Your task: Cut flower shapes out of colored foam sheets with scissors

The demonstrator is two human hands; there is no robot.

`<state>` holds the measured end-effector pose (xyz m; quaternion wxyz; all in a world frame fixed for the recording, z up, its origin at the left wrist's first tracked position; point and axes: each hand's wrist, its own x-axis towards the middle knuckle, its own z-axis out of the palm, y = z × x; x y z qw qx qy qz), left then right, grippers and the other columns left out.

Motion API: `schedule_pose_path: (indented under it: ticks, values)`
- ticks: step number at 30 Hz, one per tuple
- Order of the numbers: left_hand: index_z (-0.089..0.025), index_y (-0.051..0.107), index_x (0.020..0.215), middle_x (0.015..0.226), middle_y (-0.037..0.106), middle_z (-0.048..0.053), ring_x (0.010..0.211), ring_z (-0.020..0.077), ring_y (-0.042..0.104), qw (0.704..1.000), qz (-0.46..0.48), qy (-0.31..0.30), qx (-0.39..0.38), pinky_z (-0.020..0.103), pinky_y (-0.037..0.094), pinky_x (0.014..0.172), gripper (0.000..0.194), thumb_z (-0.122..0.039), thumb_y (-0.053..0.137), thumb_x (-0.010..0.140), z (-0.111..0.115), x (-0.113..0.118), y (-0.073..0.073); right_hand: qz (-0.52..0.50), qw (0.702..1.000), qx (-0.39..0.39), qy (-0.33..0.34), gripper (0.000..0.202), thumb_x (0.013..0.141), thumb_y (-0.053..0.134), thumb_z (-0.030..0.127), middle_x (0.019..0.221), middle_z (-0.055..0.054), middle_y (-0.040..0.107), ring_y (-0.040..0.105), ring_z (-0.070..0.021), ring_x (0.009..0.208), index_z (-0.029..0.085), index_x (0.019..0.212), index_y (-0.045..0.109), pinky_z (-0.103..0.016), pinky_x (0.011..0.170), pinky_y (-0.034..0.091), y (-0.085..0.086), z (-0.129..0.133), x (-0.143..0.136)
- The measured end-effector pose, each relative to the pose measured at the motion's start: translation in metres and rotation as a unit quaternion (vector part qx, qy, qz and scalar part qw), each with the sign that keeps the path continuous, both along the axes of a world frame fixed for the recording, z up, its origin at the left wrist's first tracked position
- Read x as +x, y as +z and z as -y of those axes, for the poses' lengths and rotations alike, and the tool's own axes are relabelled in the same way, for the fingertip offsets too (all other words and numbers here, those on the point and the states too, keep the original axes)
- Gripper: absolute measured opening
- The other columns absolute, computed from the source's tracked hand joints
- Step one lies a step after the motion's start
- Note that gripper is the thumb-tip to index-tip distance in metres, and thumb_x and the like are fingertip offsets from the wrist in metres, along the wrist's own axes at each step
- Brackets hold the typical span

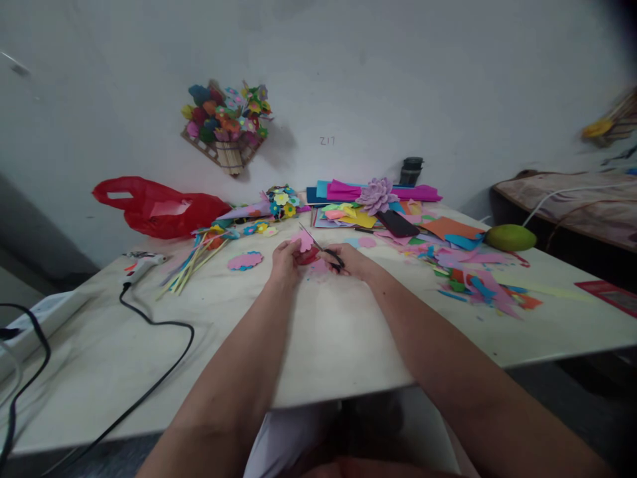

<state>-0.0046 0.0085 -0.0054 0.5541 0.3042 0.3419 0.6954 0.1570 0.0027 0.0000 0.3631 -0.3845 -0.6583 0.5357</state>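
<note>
My left hand [286, 260] pinches a pink foam cutout with a scalloped edge [303, 240] above the middle of the table. In my right hand [352, 261] is a pair of scissors with dark handles [334, 257]. Their blades point up and left, right beside the pink cutout; whether they touch it I cannot tell. Under my hands lie a red object, partly hidden, and small pink scraps [317, 269]. To the left of my left hand rests a pink scalloped piece with blue edges showing beneath it [245, 261].
A glue gun [144, 267] with a black cord lies at left, near a white power strip [44, 325]. Behind it are a red bag [159, 207] and yellow sticks [192, 265]. Foam sheets, a dark phone [397, 224], colourful scraps [482, 285] and a green fruit [510, 237] are at right.
</note>
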Motion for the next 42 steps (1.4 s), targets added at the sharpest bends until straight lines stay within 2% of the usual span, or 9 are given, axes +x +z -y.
schedule_pose_path:
  ticks: [3,11,22,30,36,42]
  values:
    - [-0.016,0.046,0.058,0.052,0.050,-0.004,0.051,0.0122,0.059,1.000,-0.012,-0.015,-0.006,0.036,0.058,0.068,0.023,-0.010,0.068,0.062,0.000,-0.001,0.000,-0.010,1.000,0.000,-0.002,0.025,0.078,0.065,0.036,0.048,0.004,0.052,0.042,-0.0043,0.035,0.014,0.069,0.056,-0.017,0.031,0.022,0.001,0.001,0.001]
    - [-0.013,0.055,0.063,0.061,0.059,0.001,0.055,0.0135,0.061,1.000,-0.020,-0.022,0.000,0.034,0.058,0.064,0.016,-0.010,0.070,0.062,-0.001,-0.003,0.000,0.000,1.000,-0.017,0.010,0.035,0.071,0.071,0.044,0.047,0.005,0.049,0.041,-0.0040,0.035,0.014,0.065,0.054,-0.017,0.031,0.021,0.005,0.003,0.002]
    - [-0.014,0.055,0.064,0.061,0.061,0.001,0.053,0.0135,0.061,0.999,-0.025,-0.045,-0.008,0.034,0.058,0.062,0.021,-0.011,0.075,0.061,0.004,-0.003,0.002,0.001,1.000,-0.019,0.000,0.029,0.073,0.068,0.039,0.046,0.006,0.048,0.039,-0.0046,0.036,0.015,0.067,0.055,-0.018,0.034,0.024,0.011,0.008,0.000]
    - [-0.015,0.052,0.060,0.054,0.055,-0.002,0.050,0.0137,0.060,0.997,-0.037,-0.065,-0.013,0.035,0.059,0.061,0.021,-0.010,0.072,0.063,0.009,-0.001,0.007,0.000,1.000,-0.008,-0.008,0.029,0.074,0.068,0.040,0.048,0.004,0.050,0.040,-0.0047,0.036,0.015,0.067,0.054,-0.017,0.033,0.021,0.008,0.006,0.000]
    - [-0.016,0.051,0.059,0.053,0.054,-0.003,0.049,0.0138,0.059,0.997,-0.036,-0.067,-0.014,0.035,0.059,0.061,0.023,-0.010,0.073,0.062,0.010,-0.001,0.007,0.003,1.000,-0.015,-0.020,0.027,0.074,0.067,0.037,0.047,0.005,0.049,0.040,-0.0046,0.036,0.015,0.066,0.054,-0.018,0.034,0.023,0.010,0.007,-0.002]
    - [-0.015,0.054,0.059,0.055,0.059,0.000,0.050,0.0131,0.058,0.997,-0.049,-0.065,-0.011,0.035,0.059,0.064,0.021,-0.011,0.074,0.062,0.010,0.000,0.008,-0.002,1.000,-0.018,-0.022,0.025,0.073,0.066,0.035,0.046,0.005,0.048,0.039,-0.0046,0.036,0.015,0.067,0.054,-0.018,0.035,0.022,0.014,0.011,-0.003]
